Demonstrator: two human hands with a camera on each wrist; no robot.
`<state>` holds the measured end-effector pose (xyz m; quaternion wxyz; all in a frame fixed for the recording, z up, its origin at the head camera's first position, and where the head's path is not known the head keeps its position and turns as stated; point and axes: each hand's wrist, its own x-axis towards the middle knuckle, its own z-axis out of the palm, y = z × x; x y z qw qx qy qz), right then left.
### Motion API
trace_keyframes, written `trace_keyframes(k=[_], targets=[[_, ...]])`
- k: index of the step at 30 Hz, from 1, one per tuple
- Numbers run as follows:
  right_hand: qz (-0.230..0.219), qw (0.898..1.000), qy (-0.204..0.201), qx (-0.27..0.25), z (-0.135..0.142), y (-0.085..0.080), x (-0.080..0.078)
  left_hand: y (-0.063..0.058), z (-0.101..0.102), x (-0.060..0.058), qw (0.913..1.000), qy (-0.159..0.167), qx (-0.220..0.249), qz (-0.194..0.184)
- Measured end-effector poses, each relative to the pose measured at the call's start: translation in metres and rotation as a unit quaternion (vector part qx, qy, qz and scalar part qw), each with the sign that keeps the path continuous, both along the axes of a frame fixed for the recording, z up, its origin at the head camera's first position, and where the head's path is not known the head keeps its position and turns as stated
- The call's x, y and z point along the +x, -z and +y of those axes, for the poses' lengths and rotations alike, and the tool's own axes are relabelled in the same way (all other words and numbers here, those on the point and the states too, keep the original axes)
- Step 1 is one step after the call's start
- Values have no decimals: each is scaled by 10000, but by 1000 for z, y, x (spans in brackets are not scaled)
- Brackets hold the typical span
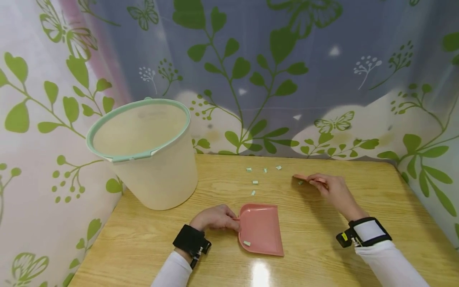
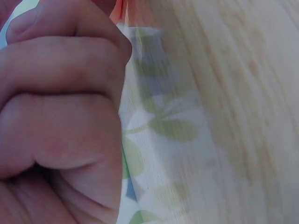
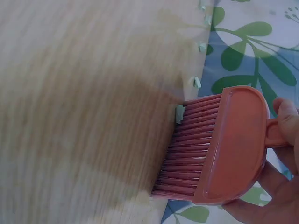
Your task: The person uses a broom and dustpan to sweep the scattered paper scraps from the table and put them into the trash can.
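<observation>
My left hand (image 1: 217,217) grips the handle of a pink dustpan (image 1: 259,227), which lies on the table with its straight lip facing right. One small pale green scrap (image 1: 247,243) sits inside the pan near its lower edge. In the left wrist view the curled fingers (image 2: 60,70) fill the left side. My right hand (image 1: 333,190) holds a small pink hand brush (image 3: 238,144) by its handle. The bristles (image 3: 189,149) reach the tabletop, and a green scrap (image 3: 180,114) lies right at their upper corner. Several more scraps (image 1: 255,182) lie left of the brush.
A tall cream bucket (image 1: 161,175) with a mint rim stands at the table's left side, behind my left hand. The wooden table (image 1: 222,179) ends at a curtain (image 1: 229,79) printed with leaves and butterflies, which also hangs along both sides.
</observation>
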<state>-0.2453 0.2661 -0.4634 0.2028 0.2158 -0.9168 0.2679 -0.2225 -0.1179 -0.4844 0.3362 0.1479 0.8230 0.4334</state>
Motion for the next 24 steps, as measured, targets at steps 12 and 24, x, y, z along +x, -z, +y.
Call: trace_keyframes(k=[12, 24], targets=[[-294, 9976, -548, 317, 3, -7, 25, -1, -1, 0, 10000, -17, 14, -61], [-138, 9977, -657, 105, 11, -13, 20, 0, 1, 1, 9998, -136, -34, -156]])
